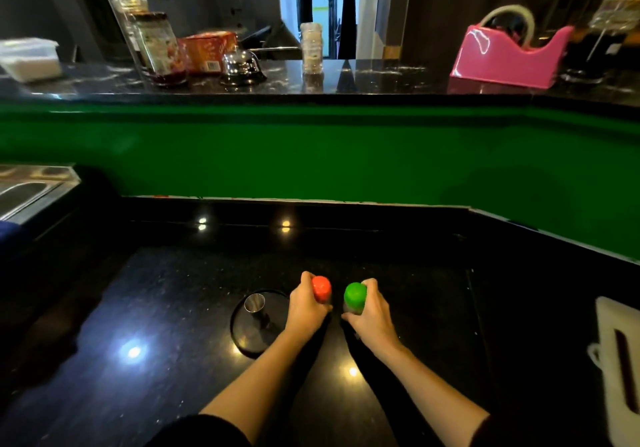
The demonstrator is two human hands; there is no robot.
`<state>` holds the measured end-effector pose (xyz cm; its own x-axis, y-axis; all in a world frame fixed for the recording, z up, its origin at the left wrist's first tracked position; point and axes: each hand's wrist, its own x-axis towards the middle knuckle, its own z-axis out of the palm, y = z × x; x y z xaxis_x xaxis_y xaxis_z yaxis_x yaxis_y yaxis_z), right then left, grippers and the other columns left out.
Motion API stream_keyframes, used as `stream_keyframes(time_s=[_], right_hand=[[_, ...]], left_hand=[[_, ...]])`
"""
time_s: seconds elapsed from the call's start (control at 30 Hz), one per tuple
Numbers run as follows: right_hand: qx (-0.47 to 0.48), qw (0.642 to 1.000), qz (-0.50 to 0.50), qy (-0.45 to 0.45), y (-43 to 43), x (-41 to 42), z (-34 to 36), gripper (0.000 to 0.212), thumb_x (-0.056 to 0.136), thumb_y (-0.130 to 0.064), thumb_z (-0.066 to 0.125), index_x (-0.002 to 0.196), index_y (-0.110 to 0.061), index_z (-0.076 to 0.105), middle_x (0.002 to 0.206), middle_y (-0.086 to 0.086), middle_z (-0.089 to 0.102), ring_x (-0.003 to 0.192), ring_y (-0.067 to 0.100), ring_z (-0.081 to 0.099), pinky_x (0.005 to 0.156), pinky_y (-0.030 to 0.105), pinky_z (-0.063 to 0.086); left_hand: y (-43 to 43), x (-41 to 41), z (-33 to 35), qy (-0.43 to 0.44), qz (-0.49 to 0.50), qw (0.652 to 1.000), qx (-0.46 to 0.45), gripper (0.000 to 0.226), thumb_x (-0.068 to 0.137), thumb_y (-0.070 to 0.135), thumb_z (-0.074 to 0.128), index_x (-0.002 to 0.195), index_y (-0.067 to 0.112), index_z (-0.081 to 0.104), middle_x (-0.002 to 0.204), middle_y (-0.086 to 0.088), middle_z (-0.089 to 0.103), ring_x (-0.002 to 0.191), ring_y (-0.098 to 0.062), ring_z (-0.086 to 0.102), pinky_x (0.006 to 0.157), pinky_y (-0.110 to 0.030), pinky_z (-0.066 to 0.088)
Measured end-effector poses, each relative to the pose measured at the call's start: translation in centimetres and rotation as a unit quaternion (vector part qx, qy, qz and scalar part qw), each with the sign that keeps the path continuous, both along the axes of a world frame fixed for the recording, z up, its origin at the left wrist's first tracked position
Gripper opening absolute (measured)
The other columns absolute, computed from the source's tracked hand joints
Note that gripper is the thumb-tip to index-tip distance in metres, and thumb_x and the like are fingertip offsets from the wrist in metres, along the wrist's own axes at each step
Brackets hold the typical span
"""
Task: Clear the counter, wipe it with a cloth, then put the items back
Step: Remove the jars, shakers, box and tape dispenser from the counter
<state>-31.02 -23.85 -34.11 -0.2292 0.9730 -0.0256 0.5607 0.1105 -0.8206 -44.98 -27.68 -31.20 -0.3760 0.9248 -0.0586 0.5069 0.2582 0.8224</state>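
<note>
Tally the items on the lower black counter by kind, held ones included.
Bottles: 2 (red-capped bottle in left hand, green-capped bottle in right hand)
Round black tray: 1
Metal cup: 1
White cutting board: 1
Total: 5

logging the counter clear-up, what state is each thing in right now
red-capped bottle, upright, cap on
green-capped bottle, upright, cap on
left hand, grips the red-capped bottle
right hand, grips the green-capped bottle
round tray, flat on the counter
metal cup, upright on the round tray, mouth up
pink tape dispenser, upright on the upper ledge
</note>
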Motion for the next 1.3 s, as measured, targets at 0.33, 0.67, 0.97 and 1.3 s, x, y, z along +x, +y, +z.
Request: stream_keyframes(time_s=[0.33,0.67,0.97,1.3], right_hand=[[0.145,0.986,0.015,0.085,3.4,0.3,5.8,0.052,0.072,-0.026,0.082,0.114,-0.009,0.056,0.098,0.005,0.062,0.095,0.02,0.062,0.085,0.025,0.047],[0.322,0.933,0.066,0.144,11.6,-7.8,23.5,0.035,0.08,-0.024,0.074,0.108,-0.012,0.057,0.091,0.002,0.064,0.088,0.014,0.062,0.083,0.025,0.049],[0.309,0.942,0.001,0.135,21.6,-15.3,33.1,0.045,0.079,-0.024,0.075,0.109,-0.005,0.048,0.104,0.012,0.057,0.097,0.027,0.056,0.074,0.033,0.044],[0.07,0.983,-0.062,0.156,30.9,-19.9,34.1,0.066,0.077,-0.014,0.078,0.13,0.001,0.041,0.127,0.016,0.053,0.115,0.031,0.054,0.078,0.033,0.045]], left_hand=[[1.6,-2.6,5.5,0.019,-0.002,0.994,0.11,0.058,0.068,0.017,0.074,0.121,0.016,0.052,0.105,-0.001,0.065,0.095,-0.011,0.062,0.078,-0.017,0.048],[9.2,-10.2,23.1,0.126,0.078,0.914,0.378,0.036,0.079,0.0,0.067,0.112,0.005,0.054,0.106,-0.007,0.063,0.097,-0.017,0.061,0.084,-0.026,0.051],[17.0,-18.2,29.5,0.177,0.121,0.938,0.271,0.077,0.072,0.021,0.081,0.131,0.001,0.036,0.131,-0.02,0.04,0.122,-0.033,0.042,0.103,-0.031,0.034],[22.5,-22.3,30.7,0.11,0.074,0.98,0.148,0.093,0.063,0.036,0.086,0.135,0.006,0.034,0.134,-0.012,0.048,0.121,-0.027,0.048,0.092,-0.03,0.043]])
